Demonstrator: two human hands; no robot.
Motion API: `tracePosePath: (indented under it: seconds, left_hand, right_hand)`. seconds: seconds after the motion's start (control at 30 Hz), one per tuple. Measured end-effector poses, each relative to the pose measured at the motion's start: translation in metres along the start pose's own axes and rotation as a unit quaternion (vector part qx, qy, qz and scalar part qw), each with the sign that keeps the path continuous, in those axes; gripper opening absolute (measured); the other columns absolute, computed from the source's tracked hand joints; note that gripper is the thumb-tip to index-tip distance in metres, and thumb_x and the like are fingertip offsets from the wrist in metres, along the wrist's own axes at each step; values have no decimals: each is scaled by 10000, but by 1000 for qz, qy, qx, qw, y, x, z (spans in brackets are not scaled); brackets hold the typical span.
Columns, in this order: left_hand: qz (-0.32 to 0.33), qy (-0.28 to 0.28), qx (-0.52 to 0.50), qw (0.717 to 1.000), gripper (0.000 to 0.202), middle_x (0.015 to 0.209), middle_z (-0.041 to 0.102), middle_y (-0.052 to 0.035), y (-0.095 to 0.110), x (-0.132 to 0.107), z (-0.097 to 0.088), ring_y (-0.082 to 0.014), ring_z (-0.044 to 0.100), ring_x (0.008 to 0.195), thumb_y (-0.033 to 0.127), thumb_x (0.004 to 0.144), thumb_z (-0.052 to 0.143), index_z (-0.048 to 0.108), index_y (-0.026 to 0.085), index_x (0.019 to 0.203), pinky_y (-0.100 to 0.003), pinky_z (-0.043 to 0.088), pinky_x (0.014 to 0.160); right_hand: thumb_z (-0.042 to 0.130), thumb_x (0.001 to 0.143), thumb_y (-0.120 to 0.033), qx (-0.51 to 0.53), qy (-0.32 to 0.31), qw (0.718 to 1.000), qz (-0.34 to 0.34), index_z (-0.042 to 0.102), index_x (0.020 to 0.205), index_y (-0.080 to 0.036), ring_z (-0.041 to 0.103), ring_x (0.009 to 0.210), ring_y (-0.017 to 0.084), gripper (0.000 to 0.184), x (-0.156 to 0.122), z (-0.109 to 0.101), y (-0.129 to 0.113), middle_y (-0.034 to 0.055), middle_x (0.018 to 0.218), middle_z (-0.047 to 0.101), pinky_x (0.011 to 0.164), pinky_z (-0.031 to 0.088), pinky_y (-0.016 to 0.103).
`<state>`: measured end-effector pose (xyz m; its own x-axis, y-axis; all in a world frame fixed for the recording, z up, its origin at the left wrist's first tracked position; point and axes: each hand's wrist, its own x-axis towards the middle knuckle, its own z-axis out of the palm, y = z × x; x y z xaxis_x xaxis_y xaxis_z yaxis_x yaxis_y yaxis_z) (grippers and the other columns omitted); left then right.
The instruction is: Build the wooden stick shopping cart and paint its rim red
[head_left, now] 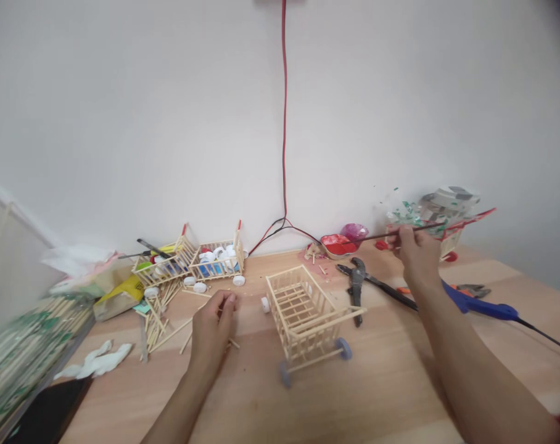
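My right hand [417,251] pinches a thin dark paintbrush [377,235], whose tip reaches into a small dish of red paint [338,244] by the wall. Curled on the tabletop, my left hand [214,319] has its thumb against the fingers; whatever is inside, if anything, is hidden. Between my hands stands a small shopping cart [303,308] made of thin wooden sticks, upright on its wheels, touched by neither hand. Its two near wheels look grey-blue, while a far one is white. The cart's handle [349,316] is bare wood and points right.
Two similar carts [218,260] with red-tipped handles hold small parts at back left. Loose sticks [157,327] lie before them. Pliers [355,287], a blue glue gun [478,305] with its cord, and a red-wheeled cart [452,243] occupy the right. Bagged sticks [25,351] lie far left.
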<state>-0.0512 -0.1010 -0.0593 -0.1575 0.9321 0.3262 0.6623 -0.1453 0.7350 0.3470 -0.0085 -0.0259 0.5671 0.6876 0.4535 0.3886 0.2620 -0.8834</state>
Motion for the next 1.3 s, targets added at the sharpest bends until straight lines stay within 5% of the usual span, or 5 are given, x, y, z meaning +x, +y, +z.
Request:
tracePosePath:
  seconds: [0.1, 0.43, 0.8, 1.3]
  left_hand:
    - [3, -4, -6, 1000, 335, 690, 604, 23, 1, -1, 0, -150, 551, 660, 443, 920, 422, 613, 196, 796, -243, 359, 634]
    - [2, -4, -7, 1000, 300, 671, 591, 24, 4, 0, 3, -147, 536, 641, 391, 917, 433, 596, 193, 762, -246, 343, 623]
    - [2, -13, -18, 1000, 274, 681, 589, 32, 5, 0, 4, -134, 541, 649, 367, 916, 442, 608, 194, 782, -234, 357, 630]
    - [1, -10, -8, 1000, 265, 684, 594, 30, 3, 1, 3, -135, 536, 649, 354, 909, 443, 605, 193, 774, -240, 345, 634]
  right_hand:
    - [546, 810, -534, 144, -16, 986, 84, 564, 769, -195, 478, 507, 112, 343, -1, 6, -8, 7, 615, 519, 436, 324, 243]
    - [723, 722, -525, 312, -199, 924, 93, 620, 751, -197, 448, 496, 75, 345, -58, 46, -55, -22, 613, 516, 389, 291, 190]
    - [603, 865, -505, 222, -246, 943, 30, 669, 862, -212, 470, 524, 91, 301, -86, 59, -58, 15, 695, 584, 453, 373, 236]
    - [619, 838, -525, 175, -222, 959, 26, 653, 809, -195, 514, 552, 98, 333, -75, 49, -53, 7, 698, 619, 461, 403, 216]
